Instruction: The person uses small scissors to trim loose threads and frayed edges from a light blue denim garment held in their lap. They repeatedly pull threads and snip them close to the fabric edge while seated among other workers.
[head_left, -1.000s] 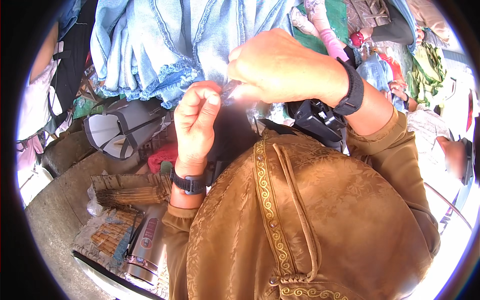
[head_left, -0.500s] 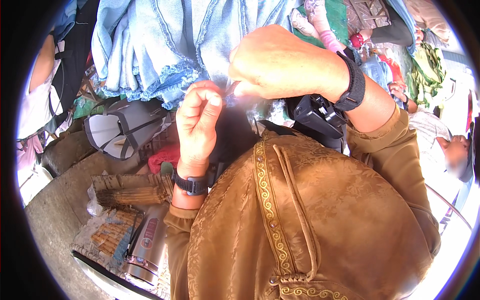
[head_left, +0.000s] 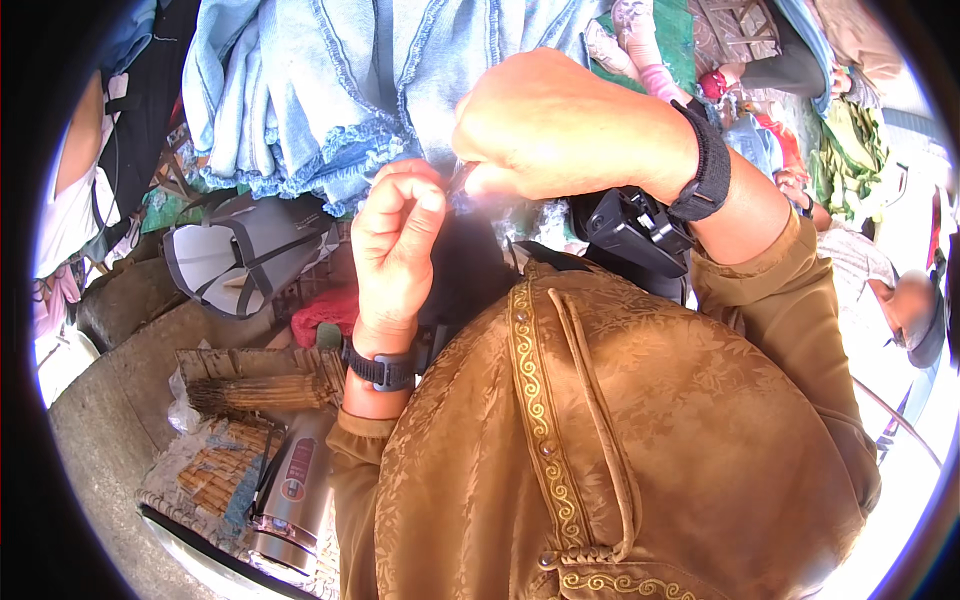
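Note:
Light blue denim (head_left: 290, 80) with frayed hems hangs in folds just beyond my hands. My left hand (head_left: 395, 245) is raised with its fingers curled and the thumb pressed against them. Close to its right, my right hand (head_left: 565, 130) is bent over toward it, back of the hand up, fingers closed and mostly hidden. A faint, pale, blurred bit shows between the two hands, too small to name. Both hands are near the frayed hem; whether they touch it I cannot tell.
To the left lie a grey-and-white bag-like item (head_left: 215, 265) with dark straps, a red cloth (head_left: 325, 315), a bundle of thin sticks (head_left: 255, 392) and a steel flask (head_left: 295, 485). A black device (head_left: 635, 235) sits below my right wrist. Other people are at the right.
My right hand has shifted very slightly left, nearer my left hand. The left hand holds its pose, and the surroundings have moved a little in view.

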